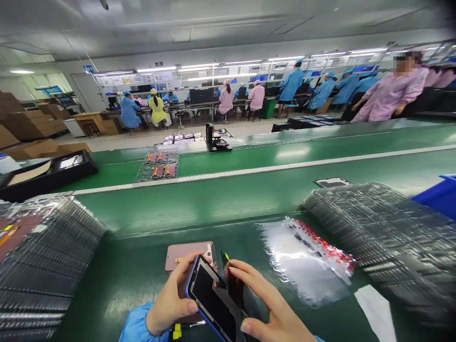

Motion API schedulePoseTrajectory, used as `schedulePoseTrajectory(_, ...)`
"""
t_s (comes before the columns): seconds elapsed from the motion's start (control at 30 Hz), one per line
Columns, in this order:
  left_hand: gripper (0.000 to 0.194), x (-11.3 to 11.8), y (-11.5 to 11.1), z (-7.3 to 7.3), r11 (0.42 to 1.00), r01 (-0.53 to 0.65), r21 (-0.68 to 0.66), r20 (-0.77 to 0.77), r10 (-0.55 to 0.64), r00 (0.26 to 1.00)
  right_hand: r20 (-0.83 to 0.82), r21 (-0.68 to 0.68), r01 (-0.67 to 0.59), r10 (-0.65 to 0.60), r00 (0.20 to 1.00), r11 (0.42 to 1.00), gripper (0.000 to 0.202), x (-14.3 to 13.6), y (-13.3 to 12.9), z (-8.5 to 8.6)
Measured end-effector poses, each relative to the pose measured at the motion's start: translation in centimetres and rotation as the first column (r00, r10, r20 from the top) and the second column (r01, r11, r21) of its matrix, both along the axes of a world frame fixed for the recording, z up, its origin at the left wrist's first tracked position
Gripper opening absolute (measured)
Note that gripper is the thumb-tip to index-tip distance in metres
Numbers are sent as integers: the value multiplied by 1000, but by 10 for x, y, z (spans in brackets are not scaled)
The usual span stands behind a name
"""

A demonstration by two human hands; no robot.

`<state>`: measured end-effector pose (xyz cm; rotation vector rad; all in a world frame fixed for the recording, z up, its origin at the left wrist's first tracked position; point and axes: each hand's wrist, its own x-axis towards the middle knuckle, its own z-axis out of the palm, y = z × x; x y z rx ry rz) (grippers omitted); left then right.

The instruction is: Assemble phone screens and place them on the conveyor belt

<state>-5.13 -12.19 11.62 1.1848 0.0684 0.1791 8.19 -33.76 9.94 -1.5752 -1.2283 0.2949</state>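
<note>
My left hand (170, 304) grips a blue-edged phone housing (210, 297) by its side, tilted, with its dark inside facing up. Between the fingers and thumb of my right hand (272, 304) is a thin dark phone screen (234, 287), a yellow tab at its top edge. The screen stands at an angle along the housing's right side; whether the two touch along the lower edge I cannot tell. Behind my left hand lies a pinkish-brown panel (174, 255) on the green bench (131, 266). Yellow tabs (177, 331) show below my left wrist.
Stacked clear trays rise at left (46, 266) and right (388, 237). Clear films with red tabs (302, 259) lie right of my hands, near a white sheet (375, 311) and a blue bin (436, 197). Beyond are a tray of panels (160, 166), a black fixture (213, 140) and co-workers.
</note>
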Motion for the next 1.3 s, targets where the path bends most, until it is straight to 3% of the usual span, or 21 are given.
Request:
schedulePoseTrajectory(0.23, 86, 4, -11, -15, 1000, -12, -8, 64, 13, 998, 103, -5, -6, 6, 995, 1000, 65, -8, 6, 5)
schedulePoseTrajectory(0.63, 84, 10, -23, -10, 998, 1, -56, 57, 2, 998, 357, -28, 86, -71, 931, 996, 67, -18, 12, -2)
schedulePoseTrajectory(0.83, 84, 12, -24, -6, 998, 1, -63, 42, 1, 999, 391, -26, 75, -59, 918, 997, 66, -18, 12, -7)
schedulePoseTrajectory(1.3, 85, 11, -25, -5, 999, -5, -34, 32, 6, 999, 374, -26, 55, -41, 926, 998, 68, -17, 13, -2)
